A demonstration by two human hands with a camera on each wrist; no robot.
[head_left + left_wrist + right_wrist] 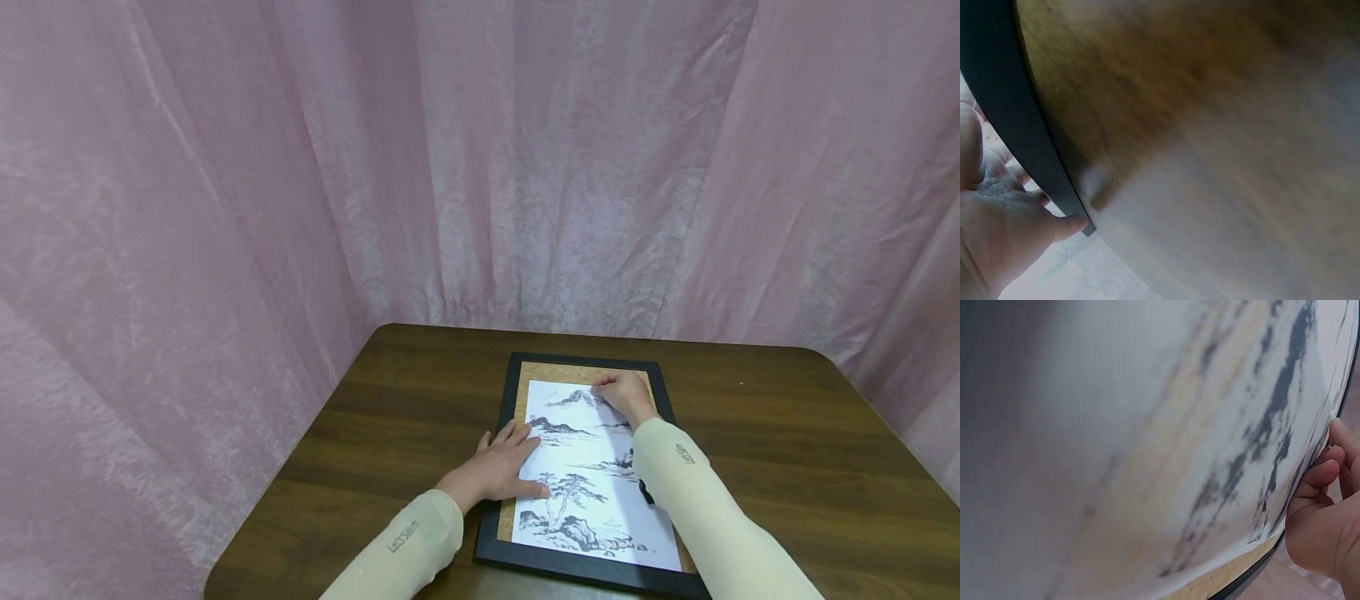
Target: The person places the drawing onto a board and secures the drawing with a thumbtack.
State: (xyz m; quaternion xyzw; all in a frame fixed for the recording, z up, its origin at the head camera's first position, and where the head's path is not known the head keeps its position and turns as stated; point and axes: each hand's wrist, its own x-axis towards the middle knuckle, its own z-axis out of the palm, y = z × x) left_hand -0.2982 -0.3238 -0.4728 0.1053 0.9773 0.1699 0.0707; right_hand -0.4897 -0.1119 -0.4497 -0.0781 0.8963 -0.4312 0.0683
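A white sheet of paper [577,500] printed with an ink landscape of trees, rocks and mountains lies over a cork board [555,371] in a black frame [517,379]. My left hand [498,467] rests across the frame's left side, fingers spread and their tips on the paper's left edge; in the left wrist view the thumb reaches the dark frame edge. Near the paper's upper right, my right hand [624,396] pinches at the top edge with curled fingers. The right wrist view shows those fingers [1319,478] close against the printed sheet. Anything small between the fingertips is hidden.
The board lies on a dark brown wooden table [360,467] with rounded corners. Pink velvet curtains [525,167] hang behind the table and along its sides. A small black thing [646,492] shows beside the right forearm, over the paper.
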